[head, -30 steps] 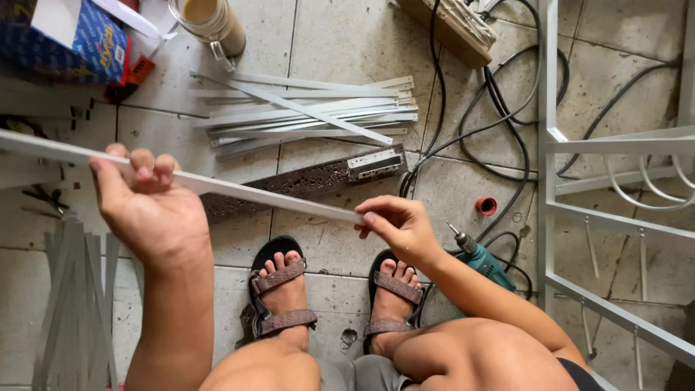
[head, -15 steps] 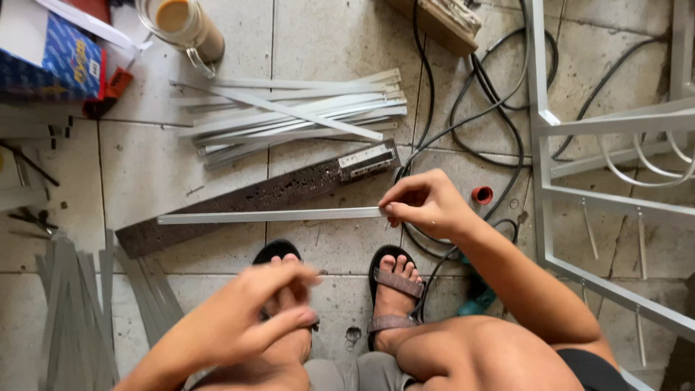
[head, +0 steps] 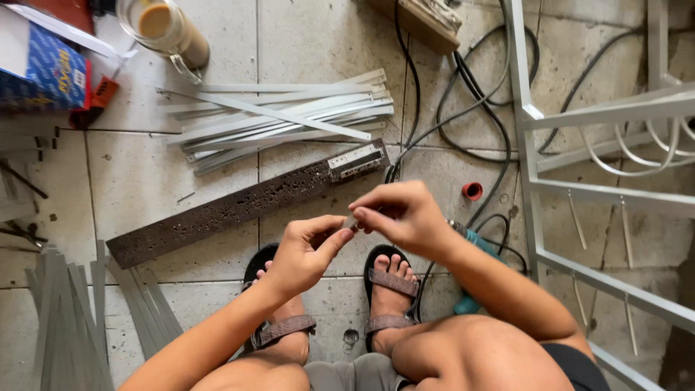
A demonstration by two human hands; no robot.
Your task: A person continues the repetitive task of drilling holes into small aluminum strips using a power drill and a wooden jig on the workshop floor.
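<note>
Above your sandalled feet (head: 391, 289), near the rusty bar (head: 239, 206) and white strips (head: 289, 119), your left hand (head: 300, 253) and right hand (head: 405, 213) pinch one small grey piece (head: 352, 223).

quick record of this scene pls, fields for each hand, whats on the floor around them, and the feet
left hand: left hand raised over the feet, fingertips meeting the right hand on a small item, too small to identify
right hand: right hand pinching the same small item
feet: in brown sandals on a tiled floor
floor ahead: dark speckled long bar, pile of pale metal strips, black cables, small red cap
right side: white metal frame
top left: glass jar, blue box
</note>
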